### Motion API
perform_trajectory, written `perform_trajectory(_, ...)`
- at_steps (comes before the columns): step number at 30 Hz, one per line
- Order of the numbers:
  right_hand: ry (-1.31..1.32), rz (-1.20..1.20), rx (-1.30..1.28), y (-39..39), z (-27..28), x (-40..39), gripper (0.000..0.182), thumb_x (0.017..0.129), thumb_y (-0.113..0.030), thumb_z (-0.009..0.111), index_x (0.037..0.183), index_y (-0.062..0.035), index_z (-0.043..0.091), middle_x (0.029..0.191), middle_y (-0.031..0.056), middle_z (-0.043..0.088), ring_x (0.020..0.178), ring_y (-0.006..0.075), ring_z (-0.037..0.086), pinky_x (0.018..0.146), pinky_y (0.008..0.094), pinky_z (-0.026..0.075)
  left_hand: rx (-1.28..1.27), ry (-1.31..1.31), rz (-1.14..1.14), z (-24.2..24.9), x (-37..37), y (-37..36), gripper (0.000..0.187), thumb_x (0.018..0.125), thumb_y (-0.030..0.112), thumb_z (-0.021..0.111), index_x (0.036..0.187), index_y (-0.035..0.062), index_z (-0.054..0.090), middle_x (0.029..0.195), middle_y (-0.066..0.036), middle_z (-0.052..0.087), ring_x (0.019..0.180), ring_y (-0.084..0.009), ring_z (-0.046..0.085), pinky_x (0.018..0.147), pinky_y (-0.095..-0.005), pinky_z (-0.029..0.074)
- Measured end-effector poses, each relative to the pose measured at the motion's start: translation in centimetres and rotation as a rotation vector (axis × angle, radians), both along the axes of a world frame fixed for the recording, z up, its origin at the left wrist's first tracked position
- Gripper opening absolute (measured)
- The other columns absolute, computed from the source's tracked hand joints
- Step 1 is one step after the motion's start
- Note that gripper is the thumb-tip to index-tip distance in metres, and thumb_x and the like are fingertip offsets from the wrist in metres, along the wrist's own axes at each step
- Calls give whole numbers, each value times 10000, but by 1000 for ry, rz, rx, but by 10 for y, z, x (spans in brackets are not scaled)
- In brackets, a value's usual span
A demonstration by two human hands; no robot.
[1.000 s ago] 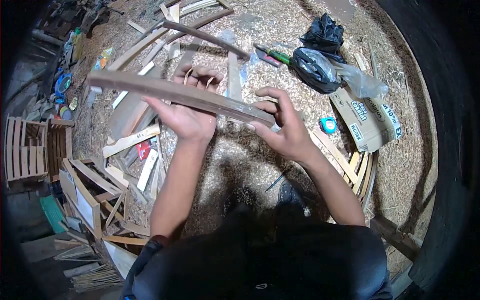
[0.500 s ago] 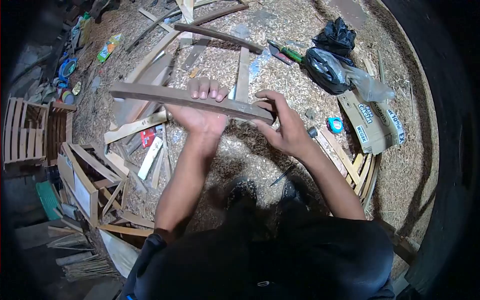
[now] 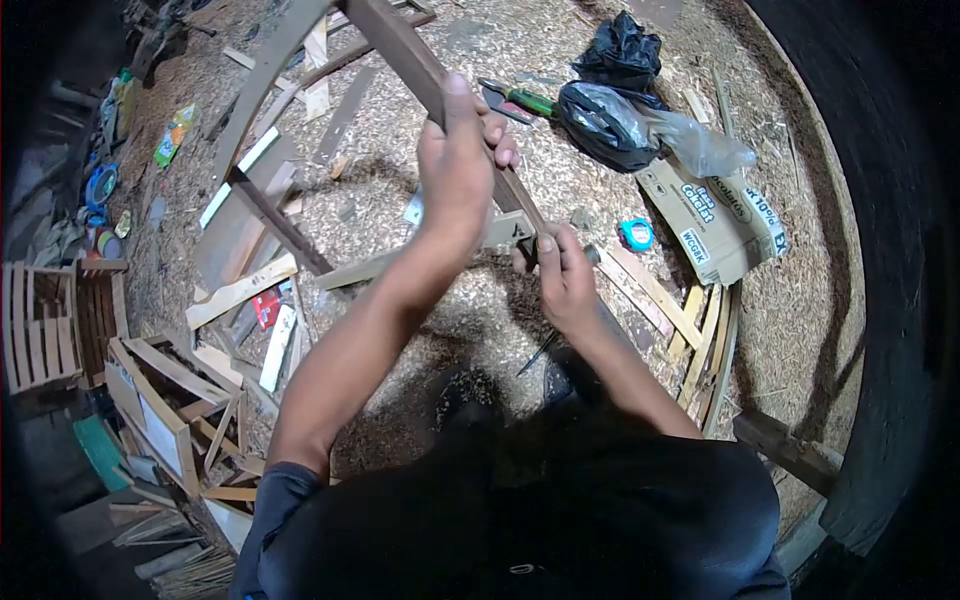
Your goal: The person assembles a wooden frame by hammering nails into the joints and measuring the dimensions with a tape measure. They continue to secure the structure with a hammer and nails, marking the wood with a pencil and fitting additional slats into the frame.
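A four-sided wooden frame [image 3: 400, 50] of dark and pale bars is held up at a slant over the shavings. My left hand [image 3: 460, 180] wraps round its near dark bar, around mid-length, with the thumb pointing up along it. Lower down, my right hand [image 3: 567, 285] pinches the same bar's end at the corner, where a pale crosspiece [image 3: 375, 268] meets it. The frame's top corner runs out of view. Its opposite dark bar [image 3: 280, 222] shows at the left.
Wood shavings cover the ground. Black plastic bags [image 3: 605, 125], a green-handled tool [image 3: 530, 100], a blue tape measure [image 3: 636, 235] and flattened cardboard [image 3: 715, 225] lie right. Wooden strips [image 3: 660, 295] are near my right arm. Slatted wooden pieces [image 3: 150, 410] stand left.
The frame has swung from nearly level to a steep slant, its left end rising. My left hand has gone up and right with it; my right hand has shifted slightly lower.
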State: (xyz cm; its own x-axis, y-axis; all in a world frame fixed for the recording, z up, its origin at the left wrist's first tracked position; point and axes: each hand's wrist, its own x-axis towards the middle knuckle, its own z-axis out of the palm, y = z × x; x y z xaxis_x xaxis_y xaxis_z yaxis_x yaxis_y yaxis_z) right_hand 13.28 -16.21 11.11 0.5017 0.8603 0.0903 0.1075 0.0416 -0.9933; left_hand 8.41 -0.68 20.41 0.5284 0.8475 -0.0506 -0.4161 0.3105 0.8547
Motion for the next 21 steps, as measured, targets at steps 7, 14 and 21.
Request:
perform_trajectory(7,-102,-120,-106,-21,13,-1,285,1057,-224,432,1092,14,585,670,55,531,621,120,500,573,306,417,-112,152,-16,6,20,-13,495,1010,570,435,986,76,405,780,-17,445,665,-125,461,592,-281,434)
perform_trajectory(14,212,-32,-166,-16,-15,18,413,1082,-357,372,921,-16,541,673,-13,481,622,79,445,575,273,401,-290,358,-36,-55,39,11,432,1032,514,415,1052,83,419,830,-35,460,699,-166,480,635,-345,459)
perform_trajectory(21,-147,88,-515,-16,-82,29,436,1047,-309,423,821,32,574,688,227,607,649,367,601,654,467,474,-363,634,-51,-180,10,22,432,1038,493,409,995,75,507,808,-43,485,650,-176,486,626,-362,470)
